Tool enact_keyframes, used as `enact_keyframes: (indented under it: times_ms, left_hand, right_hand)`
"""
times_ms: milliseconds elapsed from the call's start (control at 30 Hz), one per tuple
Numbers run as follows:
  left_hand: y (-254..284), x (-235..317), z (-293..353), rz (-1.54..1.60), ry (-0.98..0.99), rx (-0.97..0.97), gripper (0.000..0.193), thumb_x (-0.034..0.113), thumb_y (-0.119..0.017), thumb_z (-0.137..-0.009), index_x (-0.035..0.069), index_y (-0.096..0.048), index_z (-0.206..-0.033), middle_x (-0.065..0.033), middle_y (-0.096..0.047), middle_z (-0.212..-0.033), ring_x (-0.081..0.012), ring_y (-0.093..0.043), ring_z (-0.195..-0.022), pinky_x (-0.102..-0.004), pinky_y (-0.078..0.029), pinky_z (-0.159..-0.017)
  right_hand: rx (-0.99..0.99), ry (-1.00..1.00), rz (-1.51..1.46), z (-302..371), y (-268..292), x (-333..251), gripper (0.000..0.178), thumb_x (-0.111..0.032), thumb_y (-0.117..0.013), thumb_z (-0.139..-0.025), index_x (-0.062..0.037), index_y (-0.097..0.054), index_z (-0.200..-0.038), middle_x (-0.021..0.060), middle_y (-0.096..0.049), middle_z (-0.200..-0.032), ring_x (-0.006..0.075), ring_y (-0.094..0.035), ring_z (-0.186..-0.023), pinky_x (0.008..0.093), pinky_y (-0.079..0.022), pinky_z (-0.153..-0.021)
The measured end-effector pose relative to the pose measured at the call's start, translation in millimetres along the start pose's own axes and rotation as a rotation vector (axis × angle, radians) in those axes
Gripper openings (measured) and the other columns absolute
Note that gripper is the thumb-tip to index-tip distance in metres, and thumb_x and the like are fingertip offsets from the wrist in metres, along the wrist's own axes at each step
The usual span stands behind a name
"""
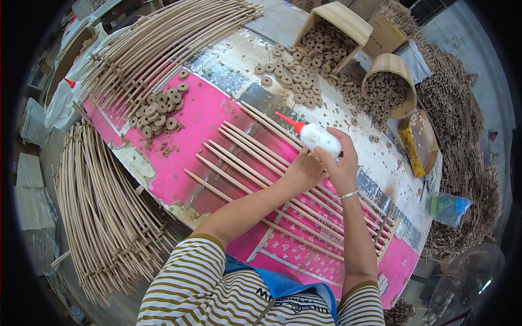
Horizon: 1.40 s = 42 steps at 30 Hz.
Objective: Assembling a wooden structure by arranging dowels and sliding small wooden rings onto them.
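My right hand (pixel 343 162) is closed around a white squeeze bottle (pixel 321 139) with a red pointed nozzle. The bottle is tilted, its nozzle toward the upper left. Just below the bottle is my left hand (pixel 306 169), fingers bent together over the wooden sticks. What the left fingers hold, if anything, is hidden by the hand itself and the bottle. Several pale wooden sticks (pixel 234 163) with tapered ends lie side by side, slanting across the pink table cover (pixel 204 108). At their lower right ends, a wooden strip (pixel 389 239) runs across.
A heap of small brown wooden rings (pixel 156 113) sits at the left. More rings spill from a wooden box (pixel 348 27) and a wooden bucket (pixel 410 92). Bundled sticks lie at the far left (pixel 163 38) and beside the table (pixel 98 212). A second red-tipped bottle (pixel 75 87) stands at the left edge.
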<state>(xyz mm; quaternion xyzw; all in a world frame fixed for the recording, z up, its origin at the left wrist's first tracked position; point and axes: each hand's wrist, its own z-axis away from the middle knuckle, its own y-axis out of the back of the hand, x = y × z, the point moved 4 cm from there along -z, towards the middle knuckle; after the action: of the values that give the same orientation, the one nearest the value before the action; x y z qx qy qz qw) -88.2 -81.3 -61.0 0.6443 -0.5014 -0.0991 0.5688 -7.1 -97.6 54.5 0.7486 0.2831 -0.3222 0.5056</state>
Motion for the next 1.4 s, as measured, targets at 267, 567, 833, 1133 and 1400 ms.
enact_keyframes:
  times_ms: [267, 567, 833, 1133, 1400]
  left_hand:
    - [-8, -5, 1, 0.094, -0.029, 0.066, 0.055, 0.026, -0.050, -0.103, 0.004, -0.045, -0.153, -0.0164, -0.048, -0.159, -0.0320, -0.037, -0.153, -0.0489, -0.024, -0.128]
    - [-5, -7, 3, 0.237, 0.050, 0.011, 0.057, 0.021, -0.051, -0.101, 0.001, -0.044, -0.154, -0.0183, -0.046, -0.160, -0.0327, -0.036, -0.154, -0.0475, -0.023, -0.130]
    - [1, -4, 0, 0.183, -0.004, 0.080, 0.056, 0.019, -0.054, -0.098, 0.000, -0.048, -0.150, -0.0188, -0.051, -0.156, -0.0325, -0.040, -0.152, -0.0480, -0.025, -0.129]
    - [-13, -6, 4, 0.149, -0.006, 0.033, 0.056, 0.019, -0.054, -0.097, 0.002, -0.049, -0.150, -0.0156, -0.051, -0.156, -0.0315, -0.041, -0.151, -0.0468, -0.027, -0.128]
    - [0, -4, 1, 0.284, 0.035, 0.003, 0.060, 0.021, -0.054, -0.099, 0.002, -0.042, -0.154, -0.0194, -0.045, -0.160, -0.0343, -0.040, -0.151, -0.0492, -0.027, -0.128]
  right_hand:
    - [-0.065, 0.083, 0.155, -23, -34, -3, 0.048, -0.012, -0.082, -0.083, -0.0025, -0.067, -0.128, 0.0121, -0.068, -0.116, 0.0251, -0.067, -0.107, 0.0346, -0.051, -0.095]
    - [-0.054, 0.105, 0.101, -28, -43, -3, 0.048, -0.012, -0.083, -0.079, -0.0058, -0.068, -0.124, 0.0134, -0.067, -0.108, 0.0322, -0.066, -0.102, 0.0399, -0.053, -0.089]
    - [-0.081, 0.085, 0.135, -27, -43, 0, 0.048, -0.008, -0.082, -0.082, -0.0032, -0.067, -0.127, 0.0120, -0.067, -0.111, 0.0260, -0.067, -0.103, 0.0345, -0.051, -0.093]
    - [-0.084, 0.096, 0.172, -21, -38, -5, 0.045, -0.007, -0.082, -0.083, -0.0029, -0.069, -0.125, 0.0128, -0.069, -0.114, 0.0260, -0.067, -0.106, 0.0347, -0.051, -0.094]
    - [-0.089, 0.111, 0.159, -21, -43, -8, 0.046, -0.007, -0.083, -0.082, -0.0031, -0.069, -0.126, 0.0127, -0.070, -0.114, 0.0257, -0.068, -0.106, 0.0343, -0.052, -0.094]
